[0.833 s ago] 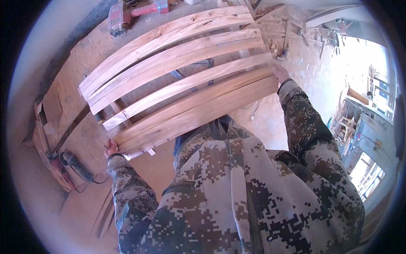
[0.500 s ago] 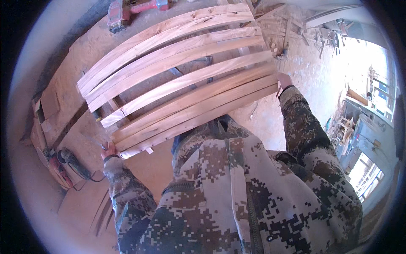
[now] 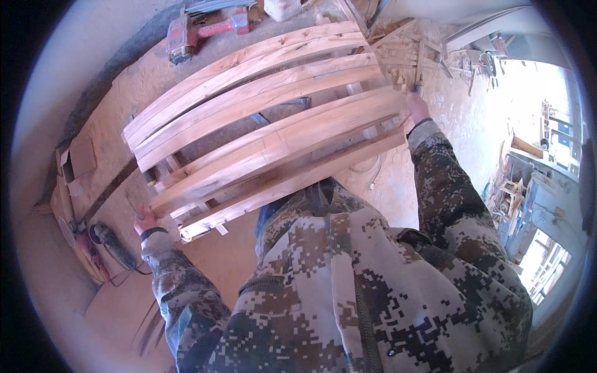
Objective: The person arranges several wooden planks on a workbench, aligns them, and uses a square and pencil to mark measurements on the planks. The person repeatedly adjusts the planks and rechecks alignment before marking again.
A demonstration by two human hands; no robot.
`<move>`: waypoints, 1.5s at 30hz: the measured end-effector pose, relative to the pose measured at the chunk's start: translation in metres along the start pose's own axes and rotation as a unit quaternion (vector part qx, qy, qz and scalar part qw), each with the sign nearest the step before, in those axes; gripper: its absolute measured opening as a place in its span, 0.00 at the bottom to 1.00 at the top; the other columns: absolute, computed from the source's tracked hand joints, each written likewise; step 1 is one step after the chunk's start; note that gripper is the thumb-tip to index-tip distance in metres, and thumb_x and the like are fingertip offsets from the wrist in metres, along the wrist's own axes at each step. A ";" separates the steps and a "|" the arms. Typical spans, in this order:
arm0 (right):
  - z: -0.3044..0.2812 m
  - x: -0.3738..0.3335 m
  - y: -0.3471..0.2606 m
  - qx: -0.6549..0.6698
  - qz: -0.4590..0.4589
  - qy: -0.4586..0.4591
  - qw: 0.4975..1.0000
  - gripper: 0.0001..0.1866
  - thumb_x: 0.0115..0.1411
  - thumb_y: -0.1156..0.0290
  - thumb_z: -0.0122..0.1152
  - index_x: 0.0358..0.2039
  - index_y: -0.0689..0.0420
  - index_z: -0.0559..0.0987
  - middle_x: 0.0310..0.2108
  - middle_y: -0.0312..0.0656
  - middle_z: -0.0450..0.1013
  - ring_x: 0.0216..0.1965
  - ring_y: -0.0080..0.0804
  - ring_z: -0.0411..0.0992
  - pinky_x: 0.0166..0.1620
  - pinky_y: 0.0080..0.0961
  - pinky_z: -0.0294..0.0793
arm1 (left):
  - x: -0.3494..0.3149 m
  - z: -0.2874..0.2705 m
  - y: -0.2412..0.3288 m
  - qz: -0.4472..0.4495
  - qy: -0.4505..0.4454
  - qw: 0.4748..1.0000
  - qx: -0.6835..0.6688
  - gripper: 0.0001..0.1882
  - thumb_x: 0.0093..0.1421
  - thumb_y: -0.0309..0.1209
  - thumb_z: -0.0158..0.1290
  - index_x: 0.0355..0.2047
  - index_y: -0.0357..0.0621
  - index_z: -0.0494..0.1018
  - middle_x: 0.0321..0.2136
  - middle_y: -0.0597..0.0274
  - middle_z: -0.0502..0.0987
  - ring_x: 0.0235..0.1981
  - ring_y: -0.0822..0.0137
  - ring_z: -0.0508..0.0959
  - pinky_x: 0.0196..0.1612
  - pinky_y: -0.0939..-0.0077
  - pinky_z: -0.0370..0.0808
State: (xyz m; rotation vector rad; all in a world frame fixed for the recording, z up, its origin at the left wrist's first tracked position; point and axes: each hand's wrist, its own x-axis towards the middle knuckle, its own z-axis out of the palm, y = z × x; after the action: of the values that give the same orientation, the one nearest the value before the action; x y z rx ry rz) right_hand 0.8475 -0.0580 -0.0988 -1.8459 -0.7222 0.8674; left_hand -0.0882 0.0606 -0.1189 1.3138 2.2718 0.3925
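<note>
Several pale wooden boards lie side by side across a low wooden frame in front of me. My left hand (image 3: 145, 221) is closed round the left end of one wooden board (image 3: 323, 127); a thin stick-like thing shows by its fingers. At the board's other end, my right hand (image 3: 418, 108) grips it, its fingers partly hidden, with a small red bit beside them. The held board rests close against the boards beyond it and looks slightly blurred. Nearest my body, a single front board (image 3: 298, 181) lies apart from it, with a gap between.
Beyond the boards lies a red nail gun (image 3: 205, 30) next to a whitish container (image 3: 283, 9). An angle grinder (image 3: 112, 245) sits on the left, by a red power tool (image 3: 90, 252). Scrap wood (image 3: 410, 56) is piled at the far right, and a cable lies on the dusty floor.
The held board has moved away from me, toward the farther boards, opening a gap behind the front board. My left hand has shifted slightly left and both hands still grip.
</note>
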 end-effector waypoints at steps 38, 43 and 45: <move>0.043 0.000 0.007 -0.264 -0.032 0.082 0.960 0.12 0.61 0.71 0.55 0.42 0.60 0.81 0.38 0.49 0.79 0.43 0.38 0.77 0.47 0.34 0.74 | -0.028 0.040 0.019 -0.204 -0.041 0.840 -0.501 0.35 0.56 0.19 0.57 0.65 0.40 0.62 0.47 0.48 0.80 0.35 0.61 0.81 0.35 0.66 0.77; 0.030 0.016 0.022 -0.298 -0.033 0.074 0.951 0.10 0.59 0.73 0.56 0.39 0.60 0.81 0.38 0.50 0.79 0.41 0.38 0.78 0.46 0.33 0.74 | -0.028 0.044 0.025 -0.185 -0.031 0.883 -0.431 0.36 0.58 0.20 0.54 0.67 0.41 0.59 0.49 0.46 0.79 0.35 0.62 0.81 0.35 0.67 0.77; 0.024 0.019 0.029 -0.258 0.000 0.082 0.963 0.10 0.59 0.75 0.56 0.39 0.60 0.82 0.38 0.50 0.79 0.42 0.39 0.77 0.46 0.33 0.74 | -0.023 0.045 0.022 -0.197 -0.046 0.885 -0.420 0.35 0.59 0.21 0.53 0.67 0.42 0.59 0.49 0.46 0.79 0.36 0.62 0.81 0.35 0.66 0.77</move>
State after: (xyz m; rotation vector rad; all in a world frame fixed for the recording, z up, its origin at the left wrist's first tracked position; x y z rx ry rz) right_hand 0.8423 -0.0426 -0.1375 -2.3440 -0.9022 0.5441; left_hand -0.0384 0.0520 -0.1406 0.4066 1.8474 0.9901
